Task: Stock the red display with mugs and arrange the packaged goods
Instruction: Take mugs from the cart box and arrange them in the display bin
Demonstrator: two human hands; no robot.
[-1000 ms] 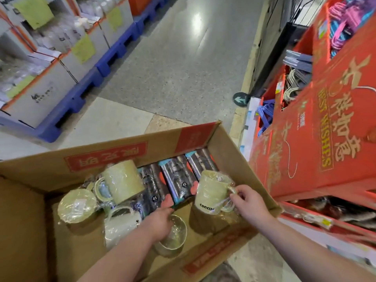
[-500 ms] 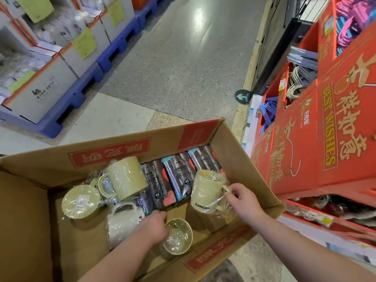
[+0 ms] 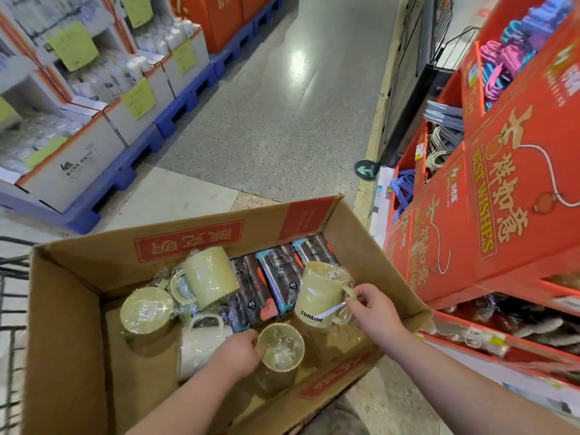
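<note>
Two plastic-wrapped mugs are being grasped inside the cardboard box (image 3: 78,324), and neither has yet been set on the red display (image 3: 502,221), which stands just to the right of the box. The right grip (image 3: 373,312) is pinched on the handle of a pale green mug (image 3: 317,293) marked "concise", which is held tilted above the row of dark packaged goods (image 3: 276,284). The left grip (image 3: 235,356) is curled against the rim and side of a second mug (image 3: 282,359), which stands mouth-up near the front wall of the box. The main risk is judged to lie in the wrapping: the film is loose and glossy, so a handle pinched through it could slide, and the mug could be dropped onto the packs or, once carried past the box wall, onto the hard floor (image 3: 282,120). A mug lifted by rim and side alone could twist out in the same way. With both mugs moved at once, they could be knocked together or against the display's edge and chipped. Another mug (image 3: 210,274) is seen lying on its side against the packs, and it could be set rolling if the box is jolted.
</note>
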